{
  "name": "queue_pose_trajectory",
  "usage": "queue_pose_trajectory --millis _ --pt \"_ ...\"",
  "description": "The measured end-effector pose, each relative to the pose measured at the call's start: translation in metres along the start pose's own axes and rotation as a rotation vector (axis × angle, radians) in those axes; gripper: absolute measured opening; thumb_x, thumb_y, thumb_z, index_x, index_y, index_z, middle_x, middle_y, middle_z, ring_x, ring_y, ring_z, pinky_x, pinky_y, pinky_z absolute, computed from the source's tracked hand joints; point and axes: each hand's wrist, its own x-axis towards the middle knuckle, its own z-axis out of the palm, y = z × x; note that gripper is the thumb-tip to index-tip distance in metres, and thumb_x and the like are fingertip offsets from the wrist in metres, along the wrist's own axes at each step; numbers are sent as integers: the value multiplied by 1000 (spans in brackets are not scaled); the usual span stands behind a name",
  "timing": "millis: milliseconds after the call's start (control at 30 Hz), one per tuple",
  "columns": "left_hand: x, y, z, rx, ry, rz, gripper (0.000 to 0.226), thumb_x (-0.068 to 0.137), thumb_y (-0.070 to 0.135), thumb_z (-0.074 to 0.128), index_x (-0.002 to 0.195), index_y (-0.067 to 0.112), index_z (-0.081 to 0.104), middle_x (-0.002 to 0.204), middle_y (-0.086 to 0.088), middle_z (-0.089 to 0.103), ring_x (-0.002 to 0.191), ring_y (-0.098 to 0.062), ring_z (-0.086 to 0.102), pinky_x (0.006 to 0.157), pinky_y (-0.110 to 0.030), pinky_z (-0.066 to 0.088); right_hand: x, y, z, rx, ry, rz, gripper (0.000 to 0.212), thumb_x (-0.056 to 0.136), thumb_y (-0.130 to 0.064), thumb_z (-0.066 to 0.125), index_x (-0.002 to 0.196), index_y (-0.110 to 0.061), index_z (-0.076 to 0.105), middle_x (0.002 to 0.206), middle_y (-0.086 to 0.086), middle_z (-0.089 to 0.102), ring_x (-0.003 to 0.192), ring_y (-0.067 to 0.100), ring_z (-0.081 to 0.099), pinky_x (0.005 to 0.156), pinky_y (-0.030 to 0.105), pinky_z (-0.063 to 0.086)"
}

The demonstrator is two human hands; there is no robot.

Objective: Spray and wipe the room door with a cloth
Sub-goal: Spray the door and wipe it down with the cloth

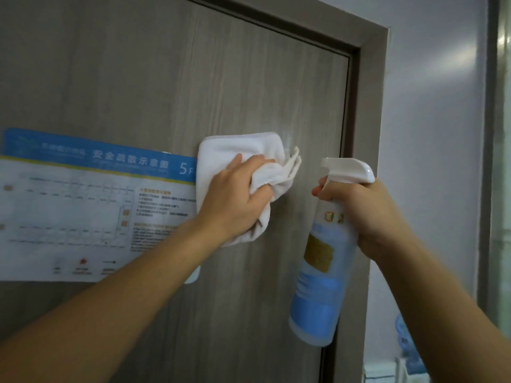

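Pressing the bunched cloth [240, 172] against the door [249, 87], the left hand [237, 197] grips it for wiping while the right hand [367, 211] clasps the spray bottle [323, 272], nozzle aimed doorward.

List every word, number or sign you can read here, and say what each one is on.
"安全疏散示意图": blue header band of the laminated paper evacuation notice on the grey wood-grain door.
"5F": right end of that band.
Notice's body text, plan and legend: too blurred to read.
Blue-and-white plastic spray bottle label: unreadable.

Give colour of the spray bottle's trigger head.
White, on the spray bottle the right hand holds; head view.
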Motion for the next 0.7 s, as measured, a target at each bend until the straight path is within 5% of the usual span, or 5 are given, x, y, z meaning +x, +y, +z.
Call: queue_pose_trajectory --millis 133,267,400,700 --pt "0 13 -15 -181 242 -46 30 93 18 49 116 9 66 95 -6 71 85 -17 66 76 -36 55 -8 15 -7 -12 -31 28 13 73 -6 68 84 -10 69 101 21 71 94 33 69 83 51 56" --pt "-13 20 -36 -208 368 -45 17 91 9 50 96 14 65 82 4 67 73 -12 61 64 -24 48 -27 37 -5 -52 -45 69 13 74 -6 68 87 -8 69 99 19 71 91 30 70 76 43 57" --pt "-35 21 -69 -296 452 -163 28 89 8 49 86 35 57 72 32 61 72 9 55 68 -11 42 -66 52 9 -68 -68 121 13 76 -2 66 88 -5 69 96 19 71 76 20 67 65 33 54" --pt "-106 -5 -190 -329 467 -239 30 89 0 47 83 28 55 70 30 59 70 11 53 66 -9 42 -176 61 101 -116 -143 221 13 76 0 66 76 -11 71 81 15 72 65 14 64 59 29 52"
